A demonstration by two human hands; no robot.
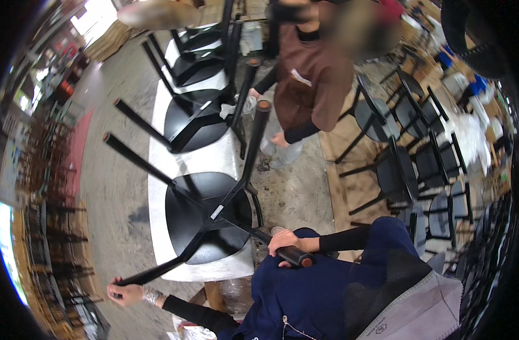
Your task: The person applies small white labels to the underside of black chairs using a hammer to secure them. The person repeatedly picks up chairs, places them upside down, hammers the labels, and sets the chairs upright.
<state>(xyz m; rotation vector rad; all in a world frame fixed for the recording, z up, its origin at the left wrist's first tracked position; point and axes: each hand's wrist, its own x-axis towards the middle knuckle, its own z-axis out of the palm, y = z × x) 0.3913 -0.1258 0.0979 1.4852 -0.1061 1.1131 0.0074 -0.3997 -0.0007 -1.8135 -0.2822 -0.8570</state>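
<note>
An upside-down black chair (208, 218) lies seat-down on a long white-covered table (163, 266), its legs pointing up and crossed by braces under the seat. My left hand (125, 292) is wrapped round the end of the near-left leg. Around the near-right leg, close to its orange-brown tip, my right hand (286, 246) is closed. A small pale label sits where the braces cross. Beyond it, more black chairs (197, 122) stand upturned in a row on the same table.
A co-worker in a brown top (307, 73) stands at the table's right side, one hand near the second chair with a whitish cloth. Several upright black chairs (378, 124) stand on brown sheeting at the right. Stacked chair frames (49, 164) line the left.
</note>
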